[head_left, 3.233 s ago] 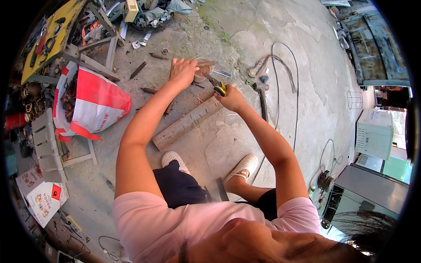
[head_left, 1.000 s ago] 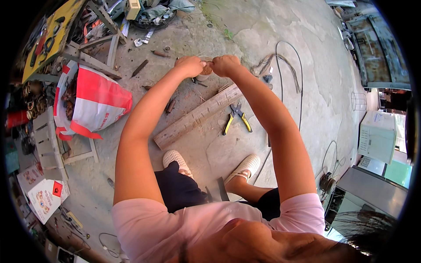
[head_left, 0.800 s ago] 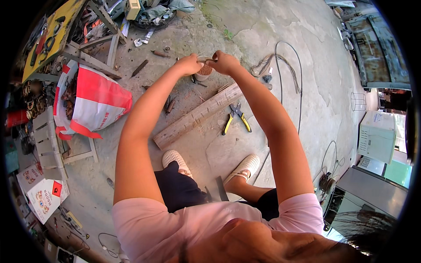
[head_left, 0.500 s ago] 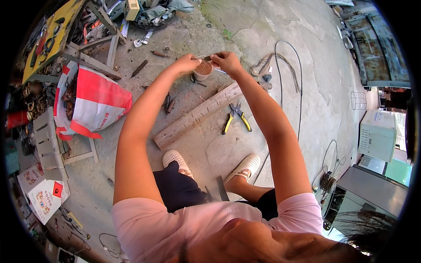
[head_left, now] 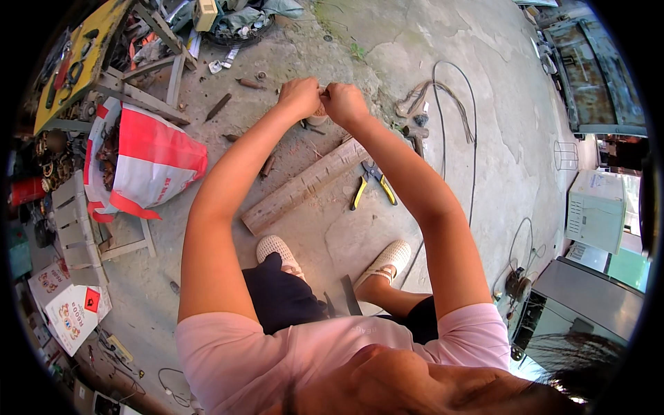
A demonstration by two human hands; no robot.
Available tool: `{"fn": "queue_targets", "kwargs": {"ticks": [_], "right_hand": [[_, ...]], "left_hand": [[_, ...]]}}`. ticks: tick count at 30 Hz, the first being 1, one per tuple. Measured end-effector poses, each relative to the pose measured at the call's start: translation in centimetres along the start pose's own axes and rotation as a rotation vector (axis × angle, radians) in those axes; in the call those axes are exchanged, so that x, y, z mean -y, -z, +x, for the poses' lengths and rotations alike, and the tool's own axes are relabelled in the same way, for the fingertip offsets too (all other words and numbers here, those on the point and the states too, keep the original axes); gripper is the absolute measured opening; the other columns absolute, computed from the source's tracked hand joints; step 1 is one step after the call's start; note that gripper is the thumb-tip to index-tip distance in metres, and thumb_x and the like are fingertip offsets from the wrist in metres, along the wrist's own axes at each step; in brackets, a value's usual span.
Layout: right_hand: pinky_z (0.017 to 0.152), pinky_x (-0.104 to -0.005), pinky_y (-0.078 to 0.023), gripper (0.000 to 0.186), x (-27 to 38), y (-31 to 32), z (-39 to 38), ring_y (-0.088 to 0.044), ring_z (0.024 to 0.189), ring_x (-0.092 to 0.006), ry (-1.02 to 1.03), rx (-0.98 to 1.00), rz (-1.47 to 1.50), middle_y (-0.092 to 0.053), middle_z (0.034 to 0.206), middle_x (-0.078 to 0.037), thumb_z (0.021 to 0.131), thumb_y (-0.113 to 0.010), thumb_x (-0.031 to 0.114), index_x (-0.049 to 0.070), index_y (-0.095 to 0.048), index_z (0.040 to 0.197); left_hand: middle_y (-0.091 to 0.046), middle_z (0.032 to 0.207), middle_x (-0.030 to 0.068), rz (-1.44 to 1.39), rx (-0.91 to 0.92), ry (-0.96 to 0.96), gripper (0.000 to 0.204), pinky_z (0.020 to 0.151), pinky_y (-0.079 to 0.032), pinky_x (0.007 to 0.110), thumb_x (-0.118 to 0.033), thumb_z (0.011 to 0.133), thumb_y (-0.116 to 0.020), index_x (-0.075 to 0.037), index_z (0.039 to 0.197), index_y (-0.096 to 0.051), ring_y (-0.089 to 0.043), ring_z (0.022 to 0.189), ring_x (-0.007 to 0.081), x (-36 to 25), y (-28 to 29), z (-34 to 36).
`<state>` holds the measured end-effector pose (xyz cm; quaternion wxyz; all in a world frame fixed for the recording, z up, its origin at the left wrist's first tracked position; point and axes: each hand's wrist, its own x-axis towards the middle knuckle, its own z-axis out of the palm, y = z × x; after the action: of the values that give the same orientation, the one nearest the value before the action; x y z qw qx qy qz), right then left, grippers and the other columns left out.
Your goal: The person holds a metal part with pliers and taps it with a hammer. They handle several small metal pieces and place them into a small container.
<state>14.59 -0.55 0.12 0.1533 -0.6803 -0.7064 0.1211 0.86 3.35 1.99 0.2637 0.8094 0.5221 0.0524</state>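
Cracked grey concrete floor (head_left: 415, 34) spread out before you, greenish toward its far edge! Along its left edge stood a yellow-topped workbench (head_left: 107, 24), then a slatted frame (head_left: 76, 225); over on the right edge, a rust-stained metal panel (head_left: 598, 76), then a white cabinet (head_left: 593, 211), and bright light (head_left: 632, 199) blazed beside it!

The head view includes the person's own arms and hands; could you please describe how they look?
Short, pale pink sleeves cover the upper arms and look plain. Below them both arms are bare, with no watch or band visible at either wrist. The left hand and right hand are ungloved; rings are too small to tell.
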Motion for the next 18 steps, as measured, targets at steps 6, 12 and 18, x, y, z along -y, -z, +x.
{"fn": "queue_targets", "kwargs": {"ticks": [6, 12, 18], "right_hand": [[0.074, -0.0433, -0.052, 0.02, -0.3, 1.0, -0.6, -0.065, 0.08, -0.0381, -0.01, -0.086, 0.222, -0.067, 0.083, -0.02, 0.08, -0.064, 0.018, 0.002, -0.068, 0.092], [0.074, -0.0415, -0.051, 0.022, -0.5, 1.9, -1.4, -0.065, 0.082, -0.0374, -0.066, -0.108, 0.277, -0.068, 0.088, -0.02, 0.083, -0.064, 0.017, 0.002, -0.067, 0.099], [0.073, -0.042, -0.051, 0.016, -0.4, 0.4, -2.1, -0.064, 0.082, -0.0381, -0.007, -0.237, 0.351, -0.066, 0.088, -0.02, 0.084, -0.062, 0.013, 0.002, -0.065, 0.095]], "left_hand": [[-0.064, 0.108, 0.0177, -0.208, 0.027, -0.04, 0.04, 0.085, -0.048, 0.041, -0.031, 0.088, -0.06, -0.004, 0.118, -0.057, -0.061, 0.101, 0.032, 2.1, -1.0, 1.1], [-0.064, 0.106, 0.0126, -0.334, 0.005, 0.009, 0.049, 0.084, -0.048, 0.037, -0.029, 0.086, -0.062, -0.005, 0.128, -0.053, -0.062, 0.096, 0.0271, 2.9, -0.5, -1.2], [-0.064, 0.104, 0.0136, -0.228, -0.182, 0.066, 0.048, 0.083, -0.048, 0.038, -0.017, 0.083, -0.057, -0.006, 0.129, -0.053, -0.062, 0.095, 0.0282, 5.0, -2.4, -0.7]]}}
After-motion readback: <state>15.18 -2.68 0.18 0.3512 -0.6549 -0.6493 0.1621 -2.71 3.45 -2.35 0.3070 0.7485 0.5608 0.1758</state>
